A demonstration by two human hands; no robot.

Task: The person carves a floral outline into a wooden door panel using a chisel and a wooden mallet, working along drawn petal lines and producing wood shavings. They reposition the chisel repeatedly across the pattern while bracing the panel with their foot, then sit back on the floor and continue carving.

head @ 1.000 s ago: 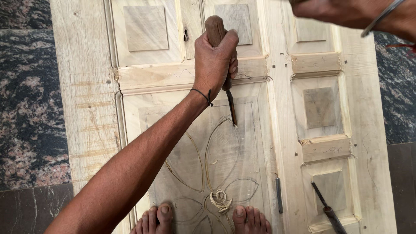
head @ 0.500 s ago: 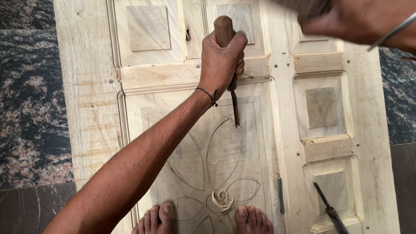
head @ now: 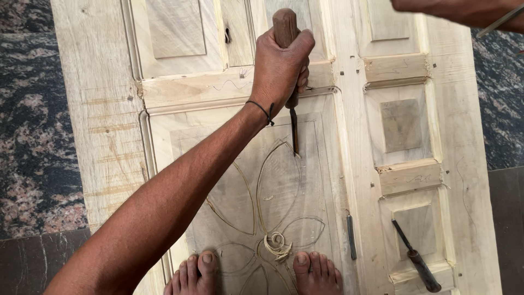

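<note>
My left hand (head: 278, 68) is shut on the brown wooden handle of a chisel (head: 294, 128). It holds the chisel upright, with the narrow blade's tip set on a carved petal line of a flower pattern (head: 273, 191) cut into a pale wooden door (head: 98, 109). A thin black band circles that wrist. Only the wrist and part of my right hand (head: 453, 8) show at the top right edge, with a metal bangle; the fingers are cut off. My bare feet (head: 316, 273) stand on the lower panel.
A curled wood shaving (head: 277, 244) lies between my feet. A dark-handled tool (head: 417, 257) rests in the lower right recessed panel, and a short flat tool (head: 351, 236) lies beside the carved panel. Speckled granite floor (head: 27, 136) flanks the door on both sides.
My right hand came lower over the chisel handle half a second ago and has since risen to the top edge. My left hand and the chisel stay in place.
</note>
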